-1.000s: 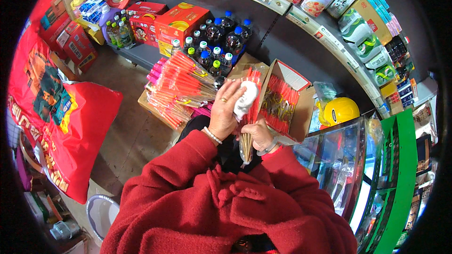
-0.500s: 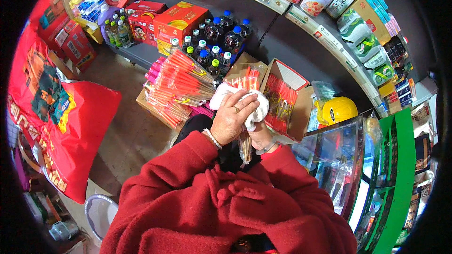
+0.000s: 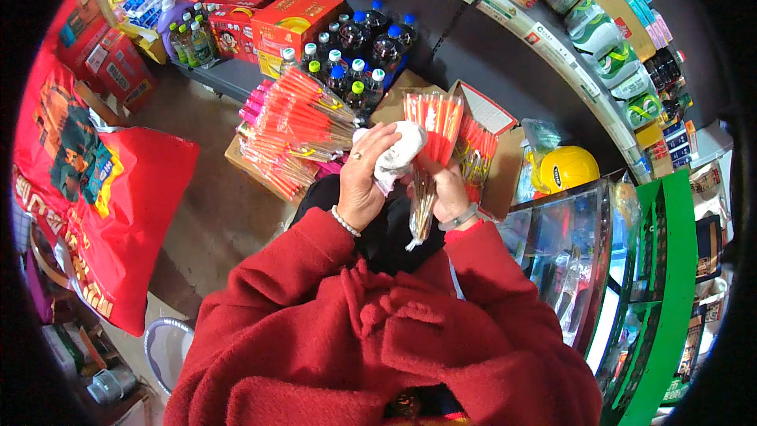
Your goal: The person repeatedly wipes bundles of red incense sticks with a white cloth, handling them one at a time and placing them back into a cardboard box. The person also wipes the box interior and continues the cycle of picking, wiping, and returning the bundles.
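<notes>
My left hand (image 3: 363, 185) is closed round a crumpled white cloth (image 3: 400, 146). Beside it, my right hand (image 3: 451, 193) grips a clear-wrapped bundle of red-topped sticks (image 3: 434, 117) by its thin wooden stems. The bundle stands nearly upright, red ends away from me, with the cloth close to its left side. To the left lies a pile of similar wrapped bundles (image 3: 303, 114), partly on cardboard. Behind my right hand, more red-topped sticks (image 3: 478, 150) sit in an open cardboard box (image 3: 505, 177).
Dark bottles with blue caps (image 3: 386, 51) and a red carton (image 3: 296, 20) stand on the low shelf ahead. A yellow hard hat (image 3: 568, 169) rests right of the box, above a glass case (image 3: 564, 244). A large red bag (image 3: 142, 205) is at left.
The cloth, which covered the bundle's red part, has come off to the left with my left hand. My right hand has moved slightly right and away from me, and the bundle's red tops now show.
</notes>
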{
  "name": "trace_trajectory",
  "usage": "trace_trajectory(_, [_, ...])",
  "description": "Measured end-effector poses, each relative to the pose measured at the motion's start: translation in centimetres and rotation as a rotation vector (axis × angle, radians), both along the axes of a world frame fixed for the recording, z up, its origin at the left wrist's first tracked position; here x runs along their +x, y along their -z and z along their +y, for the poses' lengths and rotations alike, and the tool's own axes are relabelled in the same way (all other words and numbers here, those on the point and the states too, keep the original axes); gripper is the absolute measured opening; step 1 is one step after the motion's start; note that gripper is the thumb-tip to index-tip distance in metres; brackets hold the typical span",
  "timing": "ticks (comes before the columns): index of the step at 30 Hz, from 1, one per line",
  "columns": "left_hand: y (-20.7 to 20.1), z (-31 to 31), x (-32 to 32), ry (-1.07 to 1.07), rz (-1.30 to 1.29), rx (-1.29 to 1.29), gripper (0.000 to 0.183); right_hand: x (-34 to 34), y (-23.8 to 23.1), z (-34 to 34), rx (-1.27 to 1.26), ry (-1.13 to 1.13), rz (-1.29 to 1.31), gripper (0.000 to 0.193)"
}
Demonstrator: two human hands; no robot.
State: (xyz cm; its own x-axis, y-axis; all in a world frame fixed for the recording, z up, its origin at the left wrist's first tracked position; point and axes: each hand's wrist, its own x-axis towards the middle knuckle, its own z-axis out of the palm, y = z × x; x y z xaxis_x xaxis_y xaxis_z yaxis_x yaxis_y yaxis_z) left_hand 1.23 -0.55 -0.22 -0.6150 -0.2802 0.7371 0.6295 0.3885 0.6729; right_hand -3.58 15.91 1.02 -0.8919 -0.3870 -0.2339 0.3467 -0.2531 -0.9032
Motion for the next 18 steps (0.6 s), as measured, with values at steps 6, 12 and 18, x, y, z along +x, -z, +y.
trace_trajectory(6, [1.3,2.8,1.5,0.182,-0.057,-0.264,0.053,-1.7,1.6,0.5,-0.488,-0.219,-0.081,0.074])
trace_trajectory(12, [1.0,2.5,1.6,0.198,-0.039,-0.402,0.057,-0.9,-0.3,0.0,-0.436,-0.064,-0.051,0.082])
trace_trajectory(18, [1.3,1.7,2.1,0.242,-0.034,-0.53,0.052,-1.1,-0.4,0.2,-0.399,-0.045,-0.053,0.083])
